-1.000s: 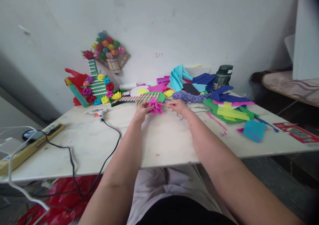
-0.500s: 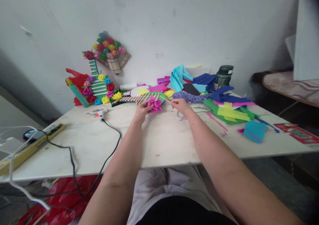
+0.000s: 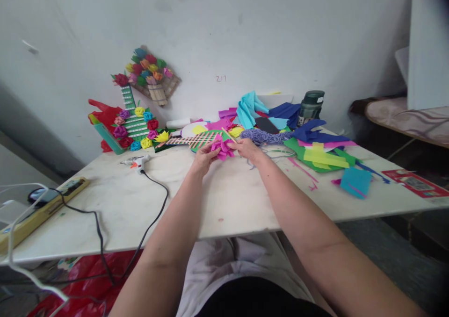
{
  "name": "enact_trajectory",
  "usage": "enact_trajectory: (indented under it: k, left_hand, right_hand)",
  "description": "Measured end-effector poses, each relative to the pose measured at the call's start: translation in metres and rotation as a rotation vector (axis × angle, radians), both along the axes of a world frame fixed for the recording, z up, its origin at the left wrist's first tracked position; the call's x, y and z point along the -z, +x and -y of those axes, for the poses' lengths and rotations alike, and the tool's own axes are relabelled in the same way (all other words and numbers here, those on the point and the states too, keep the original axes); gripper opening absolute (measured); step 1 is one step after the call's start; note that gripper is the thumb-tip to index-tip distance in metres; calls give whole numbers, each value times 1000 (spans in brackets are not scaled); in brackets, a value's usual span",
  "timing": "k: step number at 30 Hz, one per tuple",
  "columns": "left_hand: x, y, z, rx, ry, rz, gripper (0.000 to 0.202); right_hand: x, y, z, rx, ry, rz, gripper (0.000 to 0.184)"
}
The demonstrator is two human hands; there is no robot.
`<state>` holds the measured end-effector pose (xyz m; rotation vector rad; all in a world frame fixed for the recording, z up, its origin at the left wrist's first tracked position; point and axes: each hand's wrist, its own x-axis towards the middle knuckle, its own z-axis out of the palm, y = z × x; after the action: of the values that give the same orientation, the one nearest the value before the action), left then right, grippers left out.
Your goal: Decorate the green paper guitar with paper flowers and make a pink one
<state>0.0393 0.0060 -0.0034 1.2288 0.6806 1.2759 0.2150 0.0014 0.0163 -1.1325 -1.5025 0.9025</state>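
A pink paper flower is held over the white table, far from me, between both hands. My left hand pinches the flower from the left. On the right, my right hand is closed on a thin wooden stick that slants up and left from the flower. Just behind the flower lies a striped green and pink paper piece.
A glue gun with a black cord lies left of my hands. Paper-flower crafts lean on the wall at the back left. Coloured paper scraps, purple yarn and a dark green flask fill the right side. A yellow box sits far left.
My right hand has come back in against the flower, and the stick now points up and left instead of lying level. My view has shifted slightly to the right.
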Motion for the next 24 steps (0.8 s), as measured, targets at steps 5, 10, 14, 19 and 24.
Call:
enact_trajectory:
  k: [5, 10, 14, 19, 24]
  left_hand:
    - [2, 1, 0, 13, 11, -49, 51]
    - [0, -1, 0, 69, -20, -11, 57]
    - [-1, -4, -4, -106, -27, 2, 43]
    - [0, -6, -8, -395, 68, -106, 35]
    - [1, -3, -11, -429, 169, -210, 31]
  right_hand:
    - [2, -3, -2, -3, -99, -43, 28]
    - [8, -3, -8, 39, -70, -64, 31]
    - [10, -1, -12, 81, -38, -67, 31]
    - [12, 1, -16, 137, 7, -21, 33]
    - [17, 1, -21, 172, 61, 23, 32]
